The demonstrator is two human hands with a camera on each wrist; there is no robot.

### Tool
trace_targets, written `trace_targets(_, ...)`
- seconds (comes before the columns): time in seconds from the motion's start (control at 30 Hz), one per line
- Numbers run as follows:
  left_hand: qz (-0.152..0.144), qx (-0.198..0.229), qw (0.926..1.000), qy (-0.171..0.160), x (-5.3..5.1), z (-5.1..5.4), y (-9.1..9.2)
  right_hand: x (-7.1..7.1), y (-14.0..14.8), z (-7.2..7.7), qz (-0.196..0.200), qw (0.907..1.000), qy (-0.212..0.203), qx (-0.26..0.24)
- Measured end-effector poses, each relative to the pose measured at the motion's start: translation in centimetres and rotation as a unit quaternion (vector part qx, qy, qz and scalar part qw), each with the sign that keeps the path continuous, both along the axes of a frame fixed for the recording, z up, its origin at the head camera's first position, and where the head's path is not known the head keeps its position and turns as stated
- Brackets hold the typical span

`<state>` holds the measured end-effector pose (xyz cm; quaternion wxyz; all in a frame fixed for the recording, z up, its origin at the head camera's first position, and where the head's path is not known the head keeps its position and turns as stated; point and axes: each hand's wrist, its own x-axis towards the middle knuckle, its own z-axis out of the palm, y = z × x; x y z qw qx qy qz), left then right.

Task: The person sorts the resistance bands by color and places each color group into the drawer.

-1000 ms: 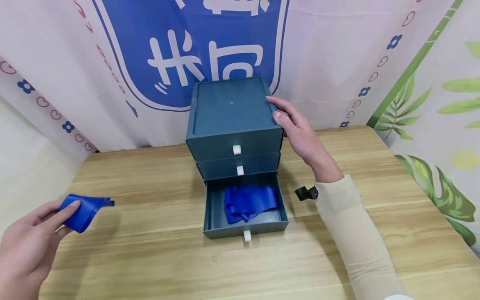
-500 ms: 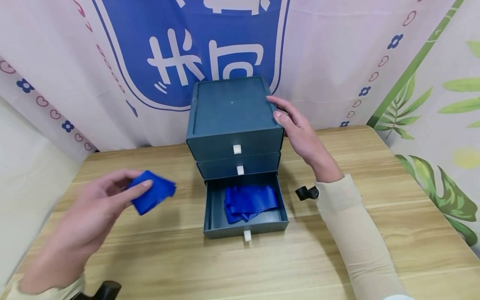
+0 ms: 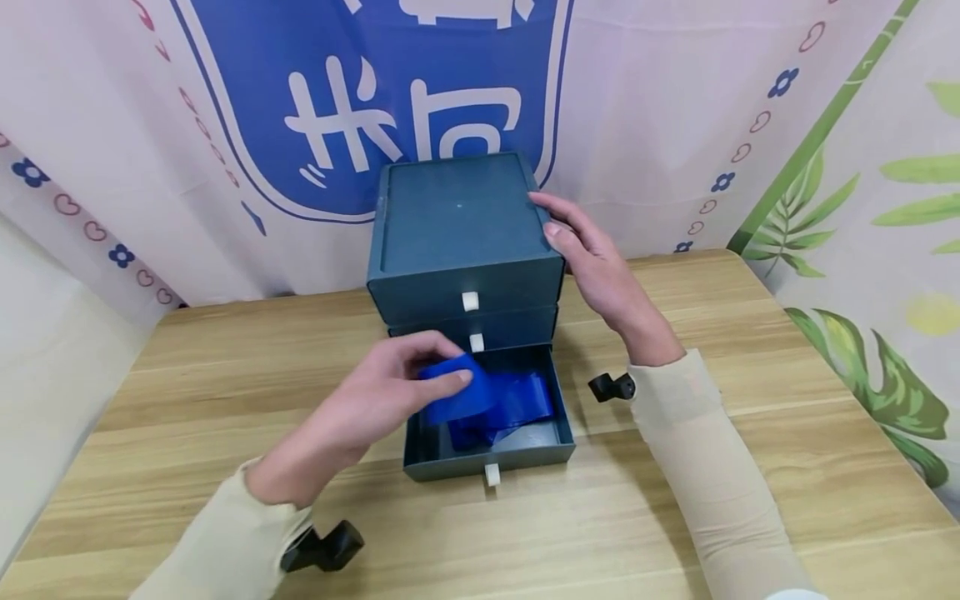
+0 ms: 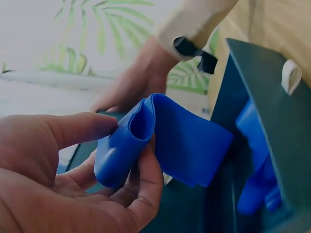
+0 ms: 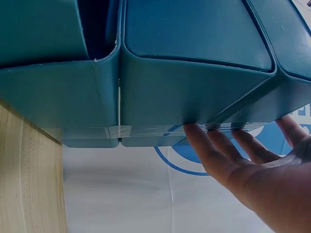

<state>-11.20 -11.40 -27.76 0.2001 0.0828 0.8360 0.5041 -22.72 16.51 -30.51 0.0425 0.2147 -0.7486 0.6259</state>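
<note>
My left hand [image 3: 390, 387] pinches a folded strip of smooth blue band [image 3: 459, 390] between thumb and fingers, above the pulled-out bottom drawer [image 3: 528, 454]. In the left wrist view the folded blue band [image 4: 194, 145] shows a rolled loop at the thumb, and its loose end hangs away from the hand. More blue band [image 3: 525, 400] lies in the drawer, partly hidden behind the held piece. My right hand [image 3: 588, 250] rests on the right upper edge of the dark teal drawer unit [image 3: 461, 217]; in the right wrist view its fairly straight fingers [image 5: 209, 150] touch the casing.
Two upper drawers with white pull tabs [image 3: 470, 301] are closed. The unit stands on a wooden table [image 3: 225, 400], near a printed curtain [image 3: 622, 100] behind. Black wrist mounts [image 3: 322, 546] stick out from both sleeves.
My left hand has come from the far left to the right, carrying the folded blue band over the open drawer. The right hand stays on the drawer unit.
</note>
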Motion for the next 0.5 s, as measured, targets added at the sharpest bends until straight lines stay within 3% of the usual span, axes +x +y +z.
trace_targets(0.3,-0.020,-0.020,0.9995,-0.011,-1.6,-2.2,4.4,0.0,0.0,-0.1,0.003,1.0000,0.006,0.004)
trace_targets(0.4,-0.019,-0.031,0.9992,-0.015,-1.8,-3.4,4.9,0.0,0.1,0.0,0.006,1.0000,0.007,0.002)
trace_targets(0.5,-0.016,-0.070,0.9974,-0.004,-1.9,-4.9,4.6,0.0,0.1,0.0,0.008,1.0000,0.004,-0.001)
